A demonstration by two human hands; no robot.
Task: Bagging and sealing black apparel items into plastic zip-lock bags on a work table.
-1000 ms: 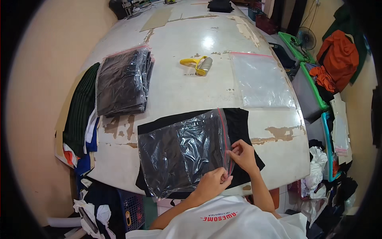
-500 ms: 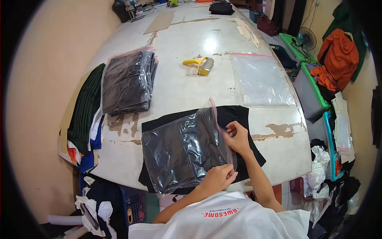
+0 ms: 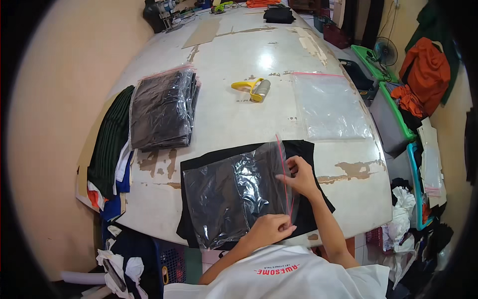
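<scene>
A clear plastic zip bag (image 3: pixel 214 199) with a red closure strip lies in front of me, with folded dark cloth showing through it. It rests on a spread black garment (image 3: pixel 304 149) whose edges stick out around it. Near the strip's lower end, my left hand (image 3: pixel 271 228) is closed on the bag's edge. My right hand (image 3: pixel 301 178) is at the upper part of the strip, fingers curled around the bag's lip and the thumb reaching across the red line. Part of its grip is hidden by the fingers.
Filled bags (image 3: pixel 162 109) are stacked at the left, beside folded dark green garments (image 3: pixel 110 144). A yellow-handled roller (image 3: pixel 260 90) lies mid-table. Clear bags (image 3: pixel 331 107) lie at the right. Green-lidded bins (image 3: pixel 393 119) line the right side; a fan (image 3: pixel 385 51) stands beyond.
My right hand has moved slightly down, and its thumb now reaches further across the strip. The strip looks straighter. The left hand keeps its hold; the whole view has shifted a little.
</scene>
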